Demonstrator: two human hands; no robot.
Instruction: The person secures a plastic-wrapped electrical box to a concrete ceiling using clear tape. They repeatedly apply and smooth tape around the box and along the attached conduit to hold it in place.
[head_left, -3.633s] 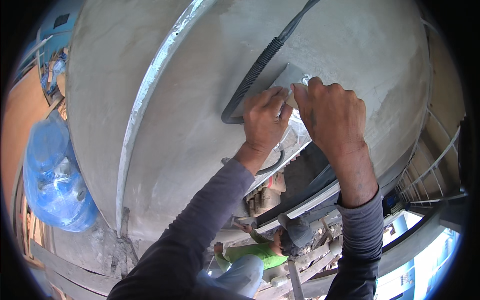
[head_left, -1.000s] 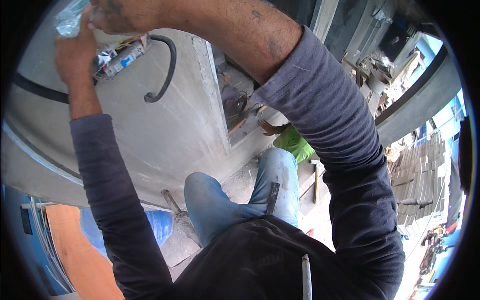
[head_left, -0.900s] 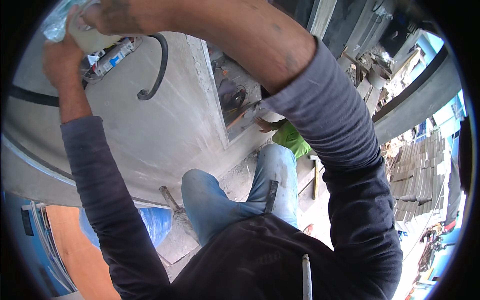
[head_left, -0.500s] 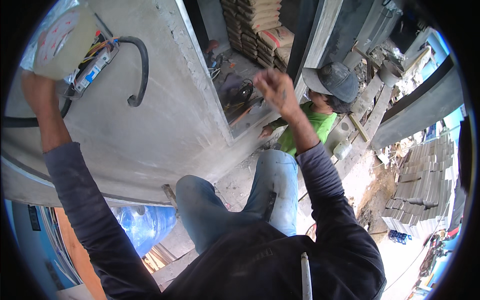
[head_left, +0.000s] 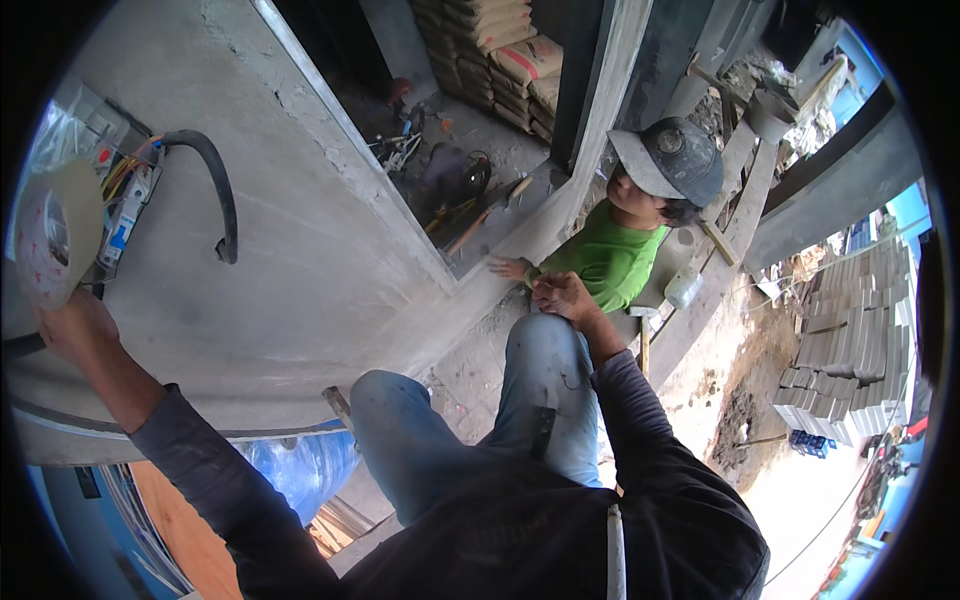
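At the far left, my left hand [head_left: 82, 325] grips a roll of packing tape [head_left: 88, 215] from below. Right behind the roll is a wall-mounted electrical box with a white circuit breaker [head_left: 122, 225] and coloured wires [head_left: 122, 178]. Clear plastic [head_left: 62, 135] covers part of that box. A thick black conduit [head_left: 218, 180] curves out of its top and hangs against the grey wall. Over my right knee, my right hand [head_left: 563, 296] is closed, its fingers curled together. Whatever it may hold is too small to make out.
Close beyond my right hand stands a person in a green shirt [head_left: 600, 255] and grey cap, one hand on the wall's ledge. Planks [head_left: 735, 220] bear a plastic bottle [head_left: 684, 287] and a hammer-like tool [head_left: 644, 335]. Stacked sacks [head_left: 500, 60] lie through the opening; pale slabs [head_left: 850, 330] at right.
My right hand has dropped from in front of the opening to over my knee. The left hand with the tape roll has shifted left and down in view. The person's cap has turned up toward me.
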